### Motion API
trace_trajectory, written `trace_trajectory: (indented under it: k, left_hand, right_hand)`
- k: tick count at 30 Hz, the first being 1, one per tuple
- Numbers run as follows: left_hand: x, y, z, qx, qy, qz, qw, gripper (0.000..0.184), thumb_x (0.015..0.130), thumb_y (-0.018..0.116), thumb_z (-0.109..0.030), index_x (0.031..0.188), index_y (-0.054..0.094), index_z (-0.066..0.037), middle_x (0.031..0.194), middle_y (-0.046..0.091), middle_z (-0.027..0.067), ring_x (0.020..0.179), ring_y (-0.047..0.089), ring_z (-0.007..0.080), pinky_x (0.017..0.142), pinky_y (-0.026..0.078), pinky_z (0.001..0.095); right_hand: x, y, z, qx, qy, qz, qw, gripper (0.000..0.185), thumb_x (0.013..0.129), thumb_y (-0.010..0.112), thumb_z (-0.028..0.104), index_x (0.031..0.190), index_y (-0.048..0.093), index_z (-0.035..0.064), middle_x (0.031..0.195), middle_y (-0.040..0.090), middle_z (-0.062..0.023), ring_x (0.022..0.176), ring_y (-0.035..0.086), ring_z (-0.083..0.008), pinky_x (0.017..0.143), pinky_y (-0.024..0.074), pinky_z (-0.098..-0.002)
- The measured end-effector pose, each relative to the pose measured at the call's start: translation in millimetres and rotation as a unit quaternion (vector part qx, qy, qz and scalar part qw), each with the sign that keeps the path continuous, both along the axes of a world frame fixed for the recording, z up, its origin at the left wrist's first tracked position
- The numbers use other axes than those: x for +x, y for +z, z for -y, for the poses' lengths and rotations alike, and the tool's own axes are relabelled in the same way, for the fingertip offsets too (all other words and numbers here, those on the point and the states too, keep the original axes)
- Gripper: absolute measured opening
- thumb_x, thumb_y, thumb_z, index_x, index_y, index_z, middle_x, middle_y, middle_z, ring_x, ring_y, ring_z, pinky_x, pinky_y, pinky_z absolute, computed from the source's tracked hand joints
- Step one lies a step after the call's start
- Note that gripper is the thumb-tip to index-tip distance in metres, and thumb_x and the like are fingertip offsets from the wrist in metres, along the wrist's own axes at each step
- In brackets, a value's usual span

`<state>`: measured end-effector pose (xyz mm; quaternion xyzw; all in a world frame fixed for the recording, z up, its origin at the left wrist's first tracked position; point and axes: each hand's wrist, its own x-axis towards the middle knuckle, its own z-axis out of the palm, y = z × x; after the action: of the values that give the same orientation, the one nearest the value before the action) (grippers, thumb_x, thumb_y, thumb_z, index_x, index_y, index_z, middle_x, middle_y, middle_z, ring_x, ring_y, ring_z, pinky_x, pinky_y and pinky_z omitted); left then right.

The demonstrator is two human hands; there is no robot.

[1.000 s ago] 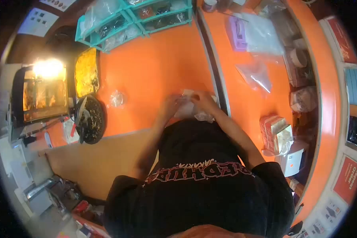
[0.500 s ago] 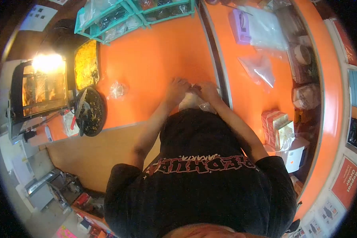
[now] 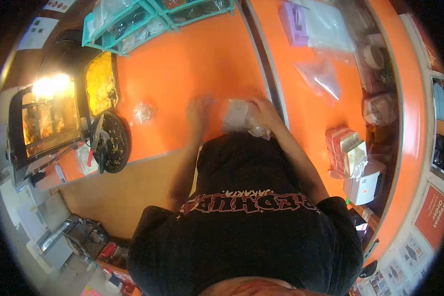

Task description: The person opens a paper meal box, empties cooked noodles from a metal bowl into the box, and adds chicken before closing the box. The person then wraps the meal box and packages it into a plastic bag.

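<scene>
A white, partly clear packet (image 3: 236, 114) lies on the orange counter (image 3: 197, 64) close against the black shirt. At its right edge is my right hand (image 3: 263, 111), fingers bent onto the packet. My left hand (image 3: 197, 112) is off to the left of the packet and smeared by motion, with a faint clear, crinkled thing (image 3: 208, 100) near its fingertips. Whether that hand holds it cannot be made out. Farther left on the counter sits a small clear plastic bag (image 3: 142, 113).
Teal baskets (image 3: 126, 47) stand at the back left. At the left are a yellow tray (image 3: 99, 84), a black round pan (image 3: 117, 143) with a knife, and a lit glass case (image 3: 52, 118). Right are a purple dispenser (image 3: 294, 24), plastic bags (image 3: 325, 81) and a red-white box (image 3: 341, 150).
My left hand has moved left, away from the packet and from my right hand. More of the packet shows between them. The whole view has shifted slightly.
</scene>
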<state>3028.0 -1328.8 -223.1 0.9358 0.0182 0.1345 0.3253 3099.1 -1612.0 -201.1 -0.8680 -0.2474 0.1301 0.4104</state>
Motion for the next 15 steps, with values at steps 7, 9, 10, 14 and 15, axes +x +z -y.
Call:
trace_trajectory:
  k: [7, 9, 10, 14, 15]
  left_hand:
    - [-43, -20, -72, 0.075, 0.104, 0.008, 0.992, 0.037, 0.090, 0.063, -0.018, 0.122, 0.060, 0.000, 0.116, 0.065, 0.0229, 0.108, 0.061, 0.0397, 0.091, 0.049, 0.0516]
    - [-43, 8, -105, 0.226, 0.215, 0.182, 0.933, 0.048, 0.091, 0.063, -0.034, 0.122, 0.060, 0.002, 0.118, 0.062, 0.0261, 0.112, 0.058, 0.0415, 0.095, 0.047, 0.0521]
    - [-39, 30, -116, 0.283, 0.308, 0.227, 0.880, 0.053, 0.089, 0.064, -0.042, 0.123, 0.061, -0.001, 0.116, 0.062, 0.0258, 0.111, 0.058, 0.0420, 0.095, 0.046, 0.0524]
    - [-65, 32, -185, 0.316, 0.403, -0.043, 0.858, 0.059, 0.081, 0.071, -0.056, 0.121, 0.066, -0.013, 0.112, 0.066, 0.0194, 0.104, 0.061, 0.0412, 0.092, 0.048, 0.0543]
    - [-73, 4, -217, 0.297, 0.330, -0.154, 0.883, 0.057, 0.080, 0.072, -0.057, 0.120, 0.067, -0.016, 0.112, 0.067, 0.0175, 0.104, 0.062, 0.0399, 0.089, 0.050, 0.0549]
  right_hand:
    - [-33, 85, 20, 0.142, -0.145, -0.473, 0.857, 0.032, 0.088, 0.063, 0.008, 0.120, 0.062, 0.0018, 0.116, 0.060, -0.0218, 0.106, 0.059, -0.0382, 0.093, 0.0479, -0.0395]
    - [-40, 76, 23, 0.083, -0.095, -0.416, 0.901, 0.033, 0.086, 0.063, 0.008, 0.118, 0.062, 0.0010, 0.117, 0.061, -0.0220, 0.108, 0.059, -0.0381, 0.094, 0.0472, -0.0390]
    - [-44, 50, 27, 0.052, -0.041, -0.334, 0.940, 0.034, 0.085, 0.064, 0.009, 0.118, 0.062, 0.0004, 0.117, 0.061, -0.0220, 0.109, 0.059, -0.0377, 0.095, 0.0469, -0.0384]
    - [-34, 84, 29, 0.072, 0.031, -0.109, 0.991, 0.040, 0.083, 0.068, 0.012, 0.120, 0.063, -0.0024, 0.126, 0.061, -0.0216, 0.118, 0.058, -0.0361, 0.101, 0.0454, -0.0393]
    - [-34, 94, 35, 0.055, 0.060, 0.036, 0.996, 0.041, 0.083, 0.069, 0.010, 0.121, 0.063, -0.0023, 0.127, 0.061, -0.0211, 0.119, 0.058, -0.0356, 0.101, 0.0452, -0.0397]
